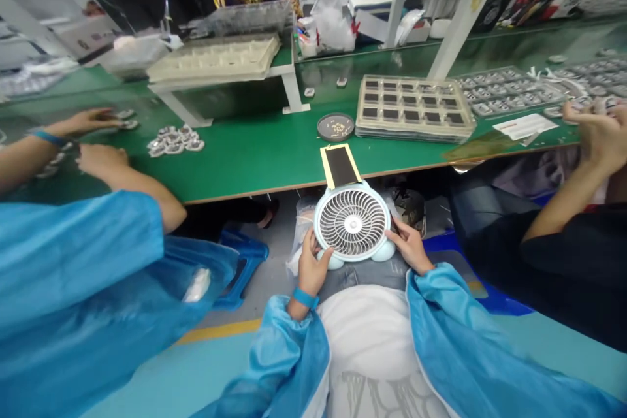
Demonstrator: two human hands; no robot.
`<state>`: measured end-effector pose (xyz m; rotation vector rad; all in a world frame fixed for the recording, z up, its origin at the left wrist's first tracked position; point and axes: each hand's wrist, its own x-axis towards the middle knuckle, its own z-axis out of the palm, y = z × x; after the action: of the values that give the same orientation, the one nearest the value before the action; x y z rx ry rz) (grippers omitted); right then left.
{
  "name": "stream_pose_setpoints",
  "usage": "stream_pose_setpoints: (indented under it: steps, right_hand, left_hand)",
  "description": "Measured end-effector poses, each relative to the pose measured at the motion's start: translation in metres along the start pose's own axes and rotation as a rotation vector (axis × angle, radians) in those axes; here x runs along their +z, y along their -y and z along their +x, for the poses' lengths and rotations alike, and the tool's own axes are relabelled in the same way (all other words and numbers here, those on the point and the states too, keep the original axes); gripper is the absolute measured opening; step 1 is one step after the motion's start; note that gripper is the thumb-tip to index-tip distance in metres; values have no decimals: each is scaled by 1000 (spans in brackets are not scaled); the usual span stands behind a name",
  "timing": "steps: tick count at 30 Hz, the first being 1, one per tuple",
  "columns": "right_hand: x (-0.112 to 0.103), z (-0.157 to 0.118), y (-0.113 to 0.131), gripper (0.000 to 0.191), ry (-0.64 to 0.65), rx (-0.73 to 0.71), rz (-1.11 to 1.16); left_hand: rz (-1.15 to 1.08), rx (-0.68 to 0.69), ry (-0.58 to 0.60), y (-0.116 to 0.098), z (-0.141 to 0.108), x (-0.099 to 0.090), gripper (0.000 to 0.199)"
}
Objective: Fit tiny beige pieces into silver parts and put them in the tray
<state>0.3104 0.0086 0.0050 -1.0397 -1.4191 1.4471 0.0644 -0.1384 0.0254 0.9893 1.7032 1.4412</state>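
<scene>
A pale blue round fan (353, 225) with a white grille is just off the bench's front edge, above my lap. My left hand (313, 264), with a blue band at the wrist, grips its lower left rim between thumb and fingers. On the opposite side, my right hand (411, 245) has its fingers closed at the rim, and a thin dark thing shows by them, too small to name. Right behind the fan, a black pad with yellow edges (343, 166) lies at the bench edge. A dark round dish (336, 126) beyond it holds tiny pale pieces.
Stacked trays with dark squares (414, 108) stand on the green bench (245, 157), right of the dish. A pile of small white parts (175, 140) lies left, near a co-worker's hands (102, 157). Another person's hand (600, 137) is at far right. A white raised stand (294, 91) carries trays.
</scene>
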Motion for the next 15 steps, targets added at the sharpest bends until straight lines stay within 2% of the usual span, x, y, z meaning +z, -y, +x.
stream_pose_setpoints:
  steps: [4, 6, 8, 10, 12, 14, 15]
  right_hand:
    - [-3, 2, -1, 74, 5, 54, -22]
    - [-7, 6, 4, 73, 23, 71, -85]
    - [-15, 12, 15, 62, 30, 60, -177]
    - [-27, 22, 35, 44, -8, 7, -277]
    - [-38, 35, 63, 31, -40, -89, -380]
    - [-44, 56, 96, 24, -48, -210, -427]
    - [-43, 69, 113, 22, -47, -262, -412]
  left_hand:
    - [0, -67, 22, -2, 8, -8, 81]
    - [49, -115, 66, -9, 20, -22, 77]
    - [142, -163, 173, -25, 38, -46, 66]
    - [289, -198, 314, -56, 59, -75, 53]
    - [421, -219, 439, -102, 80, -102, 45]
    - [442, -194, 579, -155, 105, -117, 40]
    - [427, -150, 598, -180, 121, -120, 37]
